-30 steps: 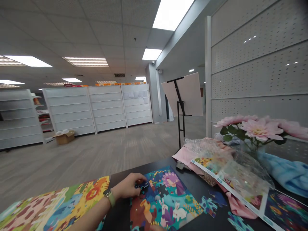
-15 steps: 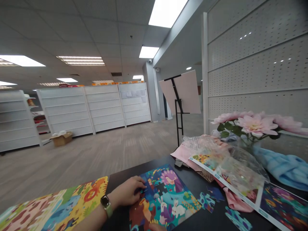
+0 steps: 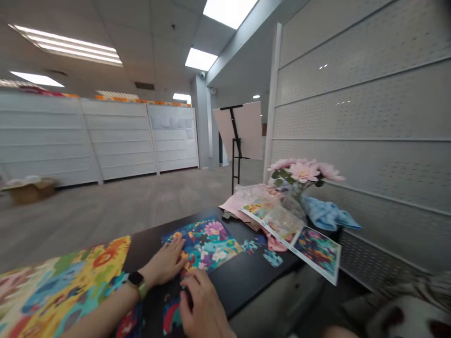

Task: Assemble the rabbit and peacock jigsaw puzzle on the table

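Observation:
A colourful jigsaw puzzle [image 3: 207, 244] lies partly assembled on the black table [image 3: 239, 281]. My left hand [image 3: 164, 265], with a watch on the wrist, rests flat on the puzzle's left edge, fingers stretched out. My right hand [image 3: 200, 305] lies just in front of it, fingers curled down on the puzzle's near part; whether they hold a piece is hidden. Loose puzzle pieces [image 3: 272, 257] lie on the table to the right of the puzzle.
A bright patterned sheet [image 3: 59, 281] covers the table's left end. At the right are printed picture sheets [image 3: 310, 244], a clear plastic bag, pink cloth, a blue cloth [image 3: 326, 216] and pink flowers [image 3: 303, 171]. An easel [image 3: 237, 134] stands behind. A perforated wall runs along the right.
The view has pulled back and swung right, blurring. My left hand went from pinching a piece to lying flat on the puzzle. My right hand has come into view on the near part.

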A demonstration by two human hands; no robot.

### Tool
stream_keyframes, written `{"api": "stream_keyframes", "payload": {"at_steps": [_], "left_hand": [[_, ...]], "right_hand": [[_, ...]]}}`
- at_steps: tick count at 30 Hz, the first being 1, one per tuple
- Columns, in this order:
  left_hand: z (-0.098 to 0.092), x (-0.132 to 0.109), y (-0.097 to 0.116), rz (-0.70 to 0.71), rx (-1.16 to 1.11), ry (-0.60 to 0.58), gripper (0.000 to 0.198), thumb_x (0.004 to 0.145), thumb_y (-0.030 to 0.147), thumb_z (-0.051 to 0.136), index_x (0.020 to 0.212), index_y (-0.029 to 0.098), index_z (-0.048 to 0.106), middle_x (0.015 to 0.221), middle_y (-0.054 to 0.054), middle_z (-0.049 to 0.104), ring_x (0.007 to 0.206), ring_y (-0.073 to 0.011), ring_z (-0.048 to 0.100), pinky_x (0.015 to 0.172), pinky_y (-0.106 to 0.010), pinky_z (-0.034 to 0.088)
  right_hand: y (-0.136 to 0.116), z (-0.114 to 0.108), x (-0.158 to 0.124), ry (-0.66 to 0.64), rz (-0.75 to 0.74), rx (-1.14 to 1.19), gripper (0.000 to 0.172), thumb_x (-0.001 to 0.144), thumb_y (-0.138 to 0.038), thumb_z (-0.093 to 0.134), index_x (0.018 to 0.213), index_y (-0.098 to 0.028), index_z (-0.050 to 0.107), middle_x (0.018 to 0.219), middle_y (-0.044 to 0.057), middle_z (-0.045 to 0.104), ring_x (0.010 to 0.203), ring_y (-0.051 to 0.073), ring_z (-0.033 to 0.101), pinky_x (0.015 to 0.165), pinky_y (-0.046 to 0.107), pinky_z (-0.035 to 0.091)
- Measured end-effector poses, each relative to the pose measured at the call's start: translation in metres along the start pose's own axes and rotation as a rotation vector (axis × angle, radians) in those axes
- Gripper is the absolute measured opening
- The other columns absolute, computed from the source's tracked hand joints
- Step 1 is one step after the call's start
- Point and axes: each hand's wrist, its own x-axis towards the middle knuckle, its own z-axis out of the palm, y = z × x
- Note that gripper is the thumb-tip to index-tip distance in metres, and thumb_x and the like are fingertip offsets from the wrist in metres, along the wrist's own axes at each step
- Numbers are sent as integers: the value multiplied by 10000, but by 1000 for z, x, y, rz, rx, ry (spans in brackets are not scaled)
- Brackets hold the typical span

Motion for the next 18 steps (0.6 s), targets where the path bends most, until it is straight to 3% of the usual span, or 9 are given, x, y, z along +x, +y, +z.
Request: {"api": "stream_keyframes", "payload": {"at_steps": [2, 4, 8, 10, 13, 18], "left_hand": [[4, -2, 5, -5, -12, 31, 661, 975, 466, 420, 1455, 16, 486, 1566, -294, 340, 1485, -434, 275, 1158, -689, 229], [9, -9, 14, 17, -37, 86, 572, 979, 441, 405, 1401, 91, 567, 1545, -249, 422, 1482, -434, 292, 1138, -721, 222], [17, -30, 35, 51, -82, 235, 563, 986, 492, 406, 1438, 183, 536, 1556, -165, 458, 1473, -344, 361, 1198, -583, 239], [17, -36, 38, 70, -116, 365, 489, 981, 459, 422, 1346, 199, 616, 1444, -141, 592, 1376, -318, 500, 1162, -508, 346], [16, -35, 26, 73, -190, 569, 340, 956, 402, 458, 1101, 243, 721, 1178, -88, 742, 1129, -295, 664, 965, -427, 529], [24, -30, -2, 81, -289, 704, 234, 922, 448, 547, 1042, 358, 726, 1079, 12, 765, 963, -257, 712, 823, -382, 594]], "right_hand": [[-2, -22, -2, -1, 6, -27, 261, 788, -45, 565, 969, -213, 651, 993, 32, 694, 973, 166, 670, 898, 254, 548], [10, -55, -6, 24, 62, -116, 240, 819, -67, 546, 981, -208, 653, 1017, 37, 700, 993, 164, 663, 918, 257, 533], [61, -143, -18, 127, 230, -342, 281, 859, -70, 447, 1018, -155, 664, 1075, 125, 693, 1057, 248, 636, 983, 412, 491], [87, -175, -24, 132, 287, -434, 261, 876, -114, 465, 998, -146, 694, 1076, 154, 696, 1055, 300, 634, 980, 490, 475], [108, -191, -39, 55, 301, -501, 224, 877, -190, 551, 987, -187, 746, 1084, 137, 718, 1051, 326, 639, 937, 516, 491], [120, -174, -56, -181, 157, -585, 477, 882, -229, 616, 1351, -317, 609, 1305, 83, 660, 1190, 311, 613, 977, 485, 518]]}}
